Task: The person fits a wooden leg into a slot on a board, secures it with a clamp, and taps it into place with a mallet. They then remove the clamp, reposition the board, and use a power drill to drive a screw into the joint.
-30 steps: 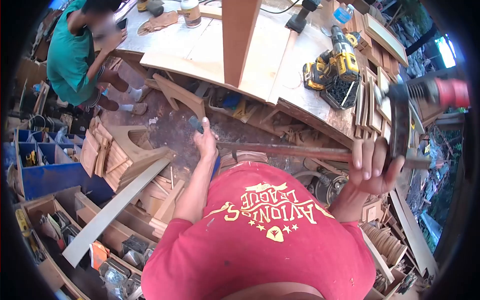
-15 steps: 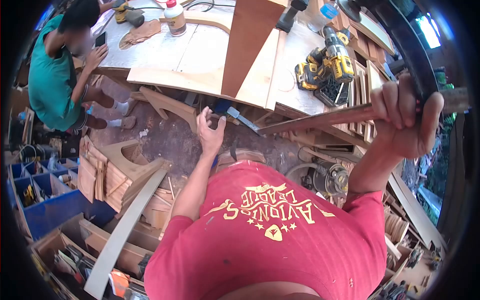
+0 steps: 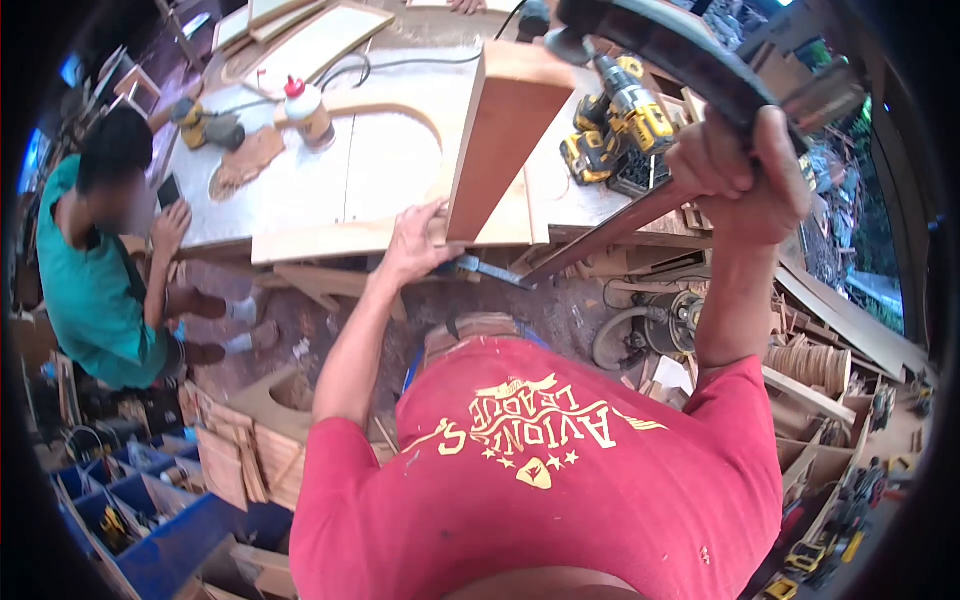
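My right hand (image 3: 745, 180) grips a long bar clamp (image 3: 620, 228) near its dark upper jaw. The clamp's round pad hangs over the bench at the top, and its lower jaw (image 3: 492, 270) reaches below the bench edge. My left hand (image 3: 415, 243) is closed at the near end of a reddish-brown wooden board (image 3: 505, 140), fingers on top and thumb along the end. That board stretches away from me over a pale wooden panel (image 3: 330, 240) along the bench's front edge. Part of its underside is hidden.
A glue bottle (image 3: 310, 115), a corded yellow tool (image 3: 205, 125) and a cordless drill (image 3: 635, 110) sit on the bench. A person in a green shirt (image 3: 95, 275) stands at the left. Wood pieces (image 3: 240, 460) and a blue divided box (image 3: 150, 510) lie lower left.
My left hand has moved from the air beside the bench onto the board's near end. The clamp has shifted left in my right hand. The camera view has also shifted.
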Demonstrator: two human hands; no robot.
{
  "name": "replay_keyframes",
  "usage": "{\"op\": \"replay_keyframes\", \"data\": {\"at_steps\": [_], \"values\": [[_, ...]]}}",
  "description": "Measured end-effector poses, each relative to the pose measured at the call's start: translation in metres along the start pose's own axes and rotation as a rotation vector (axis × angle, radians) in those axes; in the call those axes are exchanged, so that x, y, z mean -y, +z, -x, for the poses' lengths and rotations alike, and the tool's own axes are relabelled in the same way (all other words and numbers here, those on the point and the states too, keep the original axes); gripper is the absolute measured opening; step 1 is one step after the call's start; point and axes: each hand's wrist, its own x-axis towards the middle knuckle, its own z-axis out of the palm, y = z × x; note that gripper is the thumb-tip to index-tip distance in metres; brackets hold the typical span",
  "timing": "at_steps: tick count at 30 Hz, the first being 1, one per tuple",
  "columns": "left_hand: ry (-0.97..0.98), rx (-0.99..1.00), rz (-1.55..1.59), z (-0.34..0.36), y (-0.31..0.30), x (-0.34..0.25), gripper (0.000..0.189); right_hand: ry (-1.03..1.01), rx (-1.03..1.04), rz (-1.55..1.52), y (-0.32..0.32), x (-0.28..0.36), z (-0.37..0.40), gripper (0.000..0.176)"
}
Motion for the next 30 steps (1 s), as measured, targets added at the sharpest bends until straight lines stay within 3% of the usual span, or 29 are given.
{"op": "replay_keyframes", "data": {"at_steps": [6, 7, 11, 15, 18, 21, 24, 30], "values": [[0.059, -0.126, 0.017, 0.008, 0.005, 0.001, 0.079, 0.017, -0.061, -0.012, 0.002, -0.012, -0.005, 0.036], [0.117, -0.269, 0.016, 0.012, 0.008, -0.001, 0.069, 0.009, -0.078, 0.065, 0.001, -0.012, -0.004, 0.036], [-0.273, -0.669, 0.205, 0.07, 0.025, -0.019, 0.045, 0.0, -0.16, 0.119, 0.007, -0.011, -0.004, 0.037], [-0.699, -0.5, 0.826, 0.106, 0.076, -0.007, 0.06, -0.027, 0.045, -0.008, -0.01, -0.018, -0.008, 0.041], [-0.817, -0.305, 1.18, 0.088, 0.093, -0.005, 0.057, -0.036, 0.128, -0.038, -0.021, -0.017, -0.01, 0.057], [-0.749, -0.028, 1.366, 0.062, 0.105, 0.006, 0.05, -0.043, 0.123, -0.054, -0.021, -0.017, -0.011, 0.056], [-0.73, -0.079, 1.522, 0.052, 0.124, 0.017, 0.042, -0.048, 0.156, -0.042, -0.021, -0.019, -0.012, 0.056], [-0.776, -0.122, 1.46, 0.044, 0.122, 0.014, 0.033, -0.042, 0.197, 0.002, -0.028, -0.018, -0.015, 0.053]]}}
